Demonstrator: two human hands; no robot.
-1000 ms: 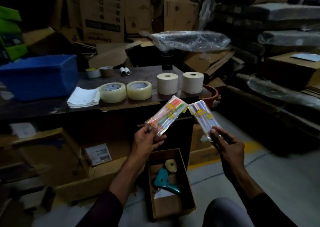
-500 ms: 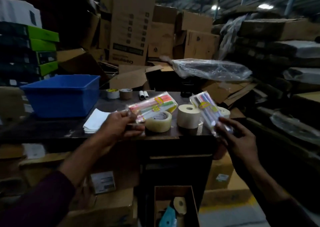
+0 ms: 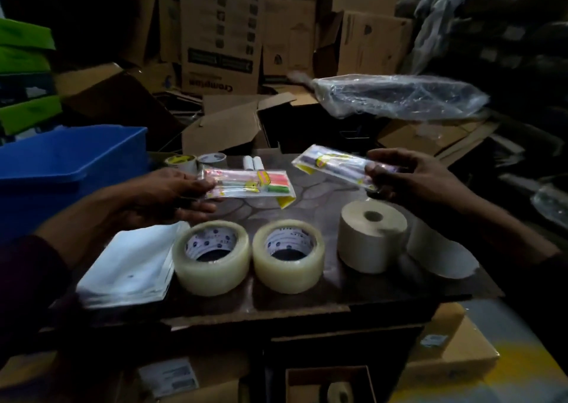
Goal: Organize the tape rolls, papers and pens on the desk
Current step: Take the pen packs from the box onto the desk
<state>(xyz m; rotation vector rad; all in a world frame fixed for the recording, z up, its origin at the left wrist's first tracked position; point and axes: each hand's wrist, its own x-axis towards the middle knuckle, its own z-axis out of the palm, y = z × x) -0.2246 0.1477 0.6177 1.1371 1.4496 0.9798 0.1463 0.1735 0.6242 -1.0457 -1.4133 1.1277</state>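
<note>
Sitting nearest, below and between the two hands, an open cardboard box point(image 3: 332, 378) holds a pale roll, too dim to make out further. Above it the dark desk point(image 3: 307, 301) carries a front row just under the hands. A stack of white papers point(image 3: 132, 264) lies beneath the left wrist. The left tape roll point(image 3: 212, 256) and the right tape roll point(image 3: 289, 253), both clear, lie flat side by side between the hands. A first paper roll point(image 3: 372, 236) stands on end below the right hand, and a second paper roll point(image 3: 439, 255) is partly hidden by the right forearm.

The hands are held apart over the desk. The left hand point(image 3: 166, 196) pinches one end of the left pen pack point(image 3: 249, 183), a clear sleeve showing orange and green, which points toward the right hand. The right hand point(image 3: 412, 181) grips one end of the right pen pack point(image 3: 335, 164), which points back toward the left hand. The packs' free ends are near each other and do not touch.

Just beyond the left fingers sit two small tape rolls point(image 3: 181, 161) and a pair of small white tubes point(image 3: 253, 163). A blue bin point(image 3: 70, 163) stands outside the left hand. Farther off are stacked cardboard boxes point(image 3: 221, 34) and, beyond the right hand, a plastic-wrapped bundle point(image 3: 399, 95).
</note>
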